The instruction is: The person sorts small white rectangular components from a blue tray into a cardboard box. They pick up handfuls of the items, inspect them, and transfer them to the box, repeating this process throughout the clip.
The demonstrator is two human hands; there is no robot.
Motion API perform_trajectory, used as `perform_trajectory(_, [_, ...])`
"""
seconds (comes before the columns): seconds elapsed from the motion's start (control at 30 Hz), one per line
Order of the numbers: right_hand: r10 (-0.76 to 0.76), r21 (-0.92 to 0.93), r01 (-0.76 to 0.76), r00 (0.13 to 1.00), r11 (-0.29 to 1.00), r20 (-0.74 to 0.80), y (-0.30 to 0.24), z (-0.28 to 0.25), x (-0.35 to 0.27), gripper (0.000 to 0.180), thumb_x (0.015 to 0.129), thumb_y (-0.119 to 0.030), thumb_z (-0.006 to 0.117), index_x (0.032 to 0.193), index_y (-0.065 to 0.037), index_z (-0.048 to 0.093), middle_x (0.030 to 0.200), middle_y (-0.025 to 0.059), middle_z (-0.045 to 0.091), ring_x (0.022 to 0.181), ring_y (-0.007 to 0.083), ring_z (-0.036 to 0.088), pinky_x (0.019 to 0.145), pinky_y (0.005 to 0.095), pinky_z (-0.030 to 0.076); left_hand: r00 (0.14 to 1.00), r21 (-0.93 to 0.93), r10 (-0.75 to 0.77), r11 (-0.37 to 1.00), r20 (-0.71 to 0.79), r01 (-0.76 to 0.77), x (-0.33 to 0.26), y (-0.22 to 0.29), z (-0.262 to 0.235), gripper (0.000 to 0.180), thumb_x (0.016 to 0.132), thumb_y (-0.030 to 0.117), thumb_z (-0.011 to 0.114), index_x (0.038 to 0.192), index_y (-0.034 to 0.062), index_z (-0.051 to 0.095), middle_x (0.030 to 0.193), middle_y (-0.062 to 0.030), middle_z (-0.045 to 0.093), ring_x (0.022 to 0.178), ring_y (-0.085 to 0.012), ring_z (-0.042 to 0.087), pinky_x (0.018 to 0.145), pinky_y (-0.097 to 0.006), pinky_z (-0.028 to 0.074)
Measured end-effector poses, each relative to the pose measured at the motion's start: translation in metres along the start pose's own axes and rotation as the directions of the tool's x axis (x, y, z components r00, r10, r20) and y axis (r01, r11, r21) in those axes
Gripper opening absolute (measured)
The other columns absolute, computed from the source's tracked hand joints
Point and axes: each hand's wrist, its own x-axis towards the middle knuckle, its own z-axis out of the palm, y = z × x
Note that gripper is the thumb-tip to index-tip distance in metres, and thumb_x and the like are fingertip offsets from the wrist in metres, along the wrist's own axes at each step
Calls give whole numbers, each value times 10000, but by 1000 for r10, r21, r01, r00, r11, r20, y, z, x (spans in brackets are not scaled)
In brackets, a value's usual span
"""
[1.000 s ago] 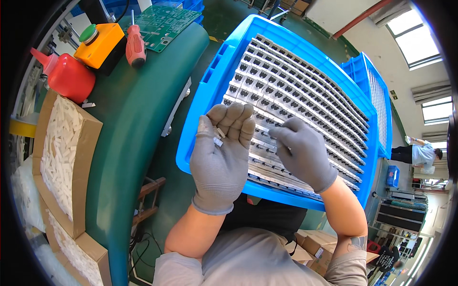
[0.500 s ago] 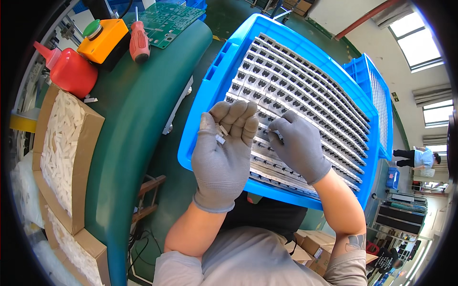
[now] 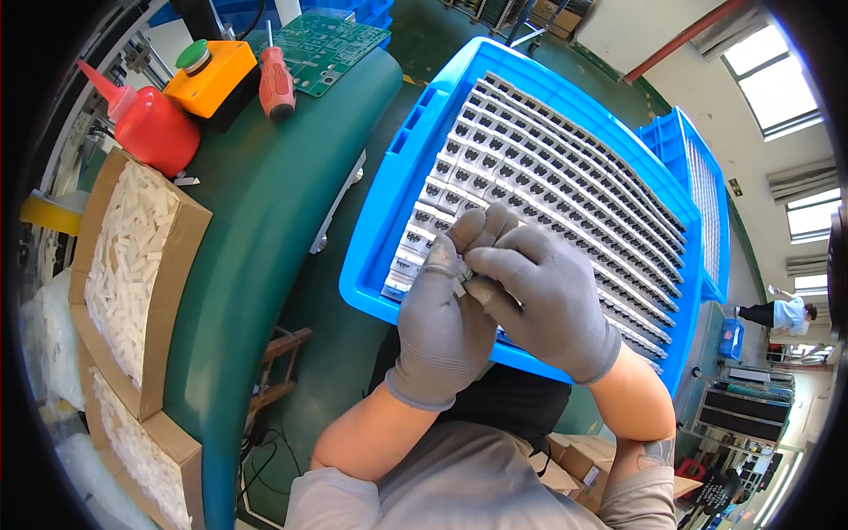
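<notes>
Both gloves meet here, over the near-left part of the big tray! The left hand, in a grey knit glove, is half-curled into a cup, with a small pale piece showing at the palm; whether it grips that piece, I can't tell. In goes the right hand, gloved in matching grey, fingers bent and bunched right over that cupped palm; its fingertips are partly hidden, so I can't call whether they have hold of anything.

Beneath them sits the large blue plastic tray, lined with rows of whitish blocks with black fittings. A second blue plastic tray stands just beyond, far right.

Over on the left, it's busy! Beside the green-covered surface, an open brown cardboard box brims with small white strips. Farther along: a red squeeze bottle, an orange box with a green button, a red-handled screwdriver, and, at the far end, a green circuit board.
</notes>
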Motion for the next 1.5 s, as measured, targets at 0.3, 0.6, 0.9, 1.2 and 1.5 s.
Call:
perform_trajectory(0.3, [13, -24, -17, 991, 1000, -133, -4, -1, -7, 131, 792, -86, 748, 905, -105, 683, 814, 88, 621, 696, 294, 652, 600, 395, 527, 989, 281, 148, 949, 9, -145, -7, -6, -3, 437, 1130, 289, 298, 1435, 16, 450, 1463, -148, 503, 1381, -266, 482, 1193, -425, 361])
perform_trajectory(0.6, [160, 54, -160, 987, 986, 4, 22, 18, -11, 72, 827, -76, 712, 881, -81, 665, 842, 99, 649, 703, 320, 665, 612, 419, 537, 942, 27, 332, 942, 56, -334, 4, 54, -13, 415, 1133, 323, 322, 1303, 52, 587, 1420, -166, 585, 1381, -316, 512, 1201, -466, 402])
perform_trajectory(0.9, [187, -75, -182, 980, 980, 64, 34, 30, -14, 67, 845, -138, 699, 868, -77, 682, 867, 113, 653, 750, 343, 672, 672, 446, 552, 936, 63, 339, 936, 97, -346, 5, 60, -20, 428, 1135, 327, 310, 1307, 49, 587, 1415, -171, 590, 1373, -316, 522, 1187, -459, 418])
perform_trajectory(1.2, [220, -57, -215, 970, 975, 105, 38, 36, -17, 81, 851, -158, 709, 867, -81, 691, 858, 117, 646, 742, 346, 668, 655, 453, 544, 931, 71, 343, 933, 121, -353, 6, 58, -23, 424, 1134, 320, 312, 1313, 49, 584, 1404, -170, 601, 1367, -314, 531, 1188, -460, 416])
perform_trajectory(1.5, [157, -142, -151, 987, 978, 32, 29, 27, -18, 106, 807, -113, 718, 908, -79, 711, 848, 111, 634, 746, 327, 667, 644, 434, 541, 938, 59, 324, 941, 121, -333, 7, 58, -25, 429, 1132, 335, 319, 1319, 54, 585, 1397, -161, 611, 1371, -312, 529, 1183, -464, 419])
